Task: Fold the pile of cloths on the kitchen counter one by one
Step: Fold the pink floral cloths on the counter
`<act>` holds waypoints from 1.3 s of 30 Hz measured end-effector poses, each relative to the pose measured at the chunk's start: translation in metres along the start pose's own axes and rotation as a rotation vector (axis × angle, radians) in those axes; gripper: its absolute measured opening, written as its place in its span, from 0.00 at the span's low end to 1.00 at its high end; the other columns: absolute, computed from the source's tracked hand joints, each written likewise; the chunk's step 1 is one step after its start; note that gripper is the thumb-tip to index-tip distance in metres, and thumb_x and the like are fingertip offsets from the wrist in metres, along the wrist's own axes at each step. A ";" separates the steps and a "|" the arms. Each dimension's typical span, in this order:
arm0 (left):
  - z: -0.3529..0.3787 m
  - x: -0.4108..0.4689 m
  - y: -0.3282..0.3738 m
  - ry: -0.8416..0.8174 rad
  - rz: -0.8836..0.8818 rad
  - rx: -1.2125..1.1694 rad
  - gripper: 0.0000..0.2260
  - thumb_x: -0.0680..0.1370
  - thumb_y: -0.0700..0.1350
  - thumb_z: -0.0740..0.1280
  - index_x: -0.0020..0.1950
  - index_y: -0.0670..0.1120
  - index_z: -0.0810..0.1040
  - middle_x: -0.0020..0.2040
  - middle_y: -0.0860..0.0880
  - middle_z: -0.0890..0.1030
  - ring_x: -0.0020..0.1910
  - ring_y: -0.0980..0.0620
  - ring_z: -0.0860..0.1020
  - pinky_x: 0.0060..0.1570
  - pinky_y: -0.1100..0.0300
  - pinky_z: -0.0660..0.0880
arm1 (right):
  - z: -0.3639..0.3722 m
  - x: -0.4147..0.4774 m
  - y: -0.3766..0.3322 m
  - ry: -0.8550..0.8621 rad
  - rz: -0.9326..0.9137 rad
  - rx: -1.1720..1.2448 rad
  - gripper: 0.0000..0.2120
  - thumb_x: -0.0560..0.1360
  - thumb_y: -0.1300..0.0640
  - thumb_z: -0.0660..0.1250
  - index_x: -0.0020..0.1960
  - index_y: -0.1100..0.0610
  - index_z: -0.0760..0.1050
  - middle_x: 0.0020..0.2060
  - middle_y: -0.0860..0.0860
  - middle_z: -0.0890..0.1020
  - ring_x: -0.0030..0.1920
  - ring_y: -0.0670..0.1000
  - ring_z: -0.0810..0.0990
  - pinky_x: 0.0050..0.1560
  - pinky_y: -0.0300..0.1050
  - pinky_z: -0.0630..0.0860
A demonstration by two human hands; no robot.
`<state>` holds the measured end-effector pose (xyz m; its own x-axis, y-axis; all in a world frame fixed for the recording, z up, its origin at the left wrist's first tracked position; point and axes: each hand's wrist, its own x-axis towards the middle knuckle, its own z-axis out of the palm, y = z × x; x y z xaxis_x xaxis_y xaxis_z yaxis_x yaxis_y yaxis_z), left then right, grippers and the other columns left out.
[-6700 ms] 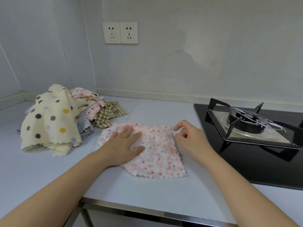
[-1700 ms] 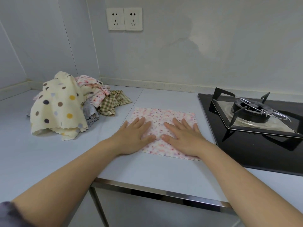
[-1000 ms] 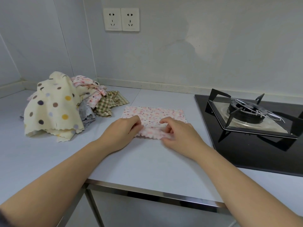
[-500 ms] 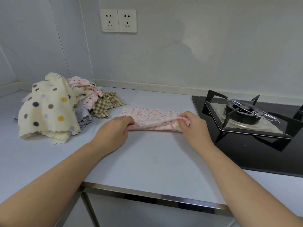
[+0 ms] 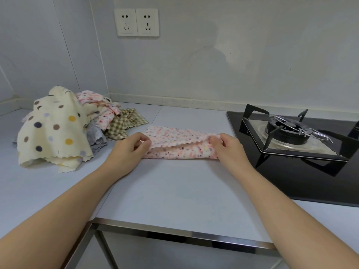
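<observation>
A pink speckled cloth (image 5: 180, 145) lies in the middle of the pale worktop (image 5: 174, 195), folded into a long strip that runs from nine o'clock to three o'clock. Its wavy free edge rests loosely over the lower layer. The left hand (image 5: 129, 150) pinches the nine o'clock end, with thumb and fingers curled round the fabric. The right hand (image 5: 230, 148) grips the three o'clock end in the same way. The pile of cloths (image 5: 58, 131) waiting to be folded sits at about ten o'clock from the strip. A cream dotted cloth (image 5: 52, 133) is draped over its front, and a green checked cloth (image 5: 124, 123) at its edge lies near the left hand without touching it. A black gas stove (image 5: 291, 133) stands at three o'clock, just beside the right hand. Two wall sockets (image 5: 137, 22) are at eleven o'clock, high on the wall.
</observation>
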<state>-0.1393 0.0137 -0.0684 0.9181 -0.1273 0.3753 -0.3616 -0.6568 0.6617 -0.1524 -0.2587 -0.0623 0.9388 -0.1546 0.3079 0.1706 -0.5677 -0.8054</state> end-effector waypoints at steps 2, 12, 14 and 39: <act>-0.002 -0.002 0.002 -0.077 0.019 0.007 0.06 0.76 0.52 0.69 0.50 0.55 0.75 0.38 0.54 0.79 0.39 0.58 0.76 0.42 0.62 0.70 | 0.001 0.001 0.000 0.028 0.035 0.046 0.20 0.80 0.52 0.61 0.35 0.64 0.66 0.30 0.55 0.69 0.33 0.51 0.67 0.34 0.44 0.61; -0.008 -0.002 -0.007 -0.077 0.057 0.168 0.20 0.72 0.26 0.60 0.54 0.46 0.78 0.45 0.54 0.78 0.46 0.54 0.75 0.41 0.77 0.68 | -0.003 0.003 0.003 0.121 0.087 0.183 0.20 0.82 0.52 0.60 0.33 0.58 0.64 0.28 0.50 0.67 0.26 0.42 0.66 0.23 0.30 0.61; -0.007 -0.001 -0.008 -0.056 0.024 0.145 0.18 0.74 0.28 0.61 0.51 0.50 0.76 0.43 0.55 0.78 0.46 0.54 0.75 0.41 0.76 0.68 | -0.004 0.005 0.004 0.132 0.103 0.200 0.21 0.81 0.51 0.61 0.32 0.56 0.61 0.28 0.50 0.65 0.24 0.42 0.64 0.22 0.31 0.60; -0.006 -0.001 0.017 0.165 -0.164 0.140 0.16 0.82 0.45 0.57 0.35 0.41 0.64 0.30 0.45 0.66 0.29 0.51 0.63 0.30 0.57 0.58 | -0.005 -0.001 -0.001 0.006 0.081 -0.059 0.18 0.75 0.59 0.64 0.35 0.54 0.55 0.30 0.50 0.61 0.31 0.51 0.61 0.32 0.45 0.55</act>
<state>-0.1474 0.0078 -0.0537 0.9196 0.1042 0.3788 -0.1739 -0.7568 0.6301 -0.1552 -0.2617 -0.0595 0.9470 -0.2067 0.2457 0.0759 -0.5994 -0.7969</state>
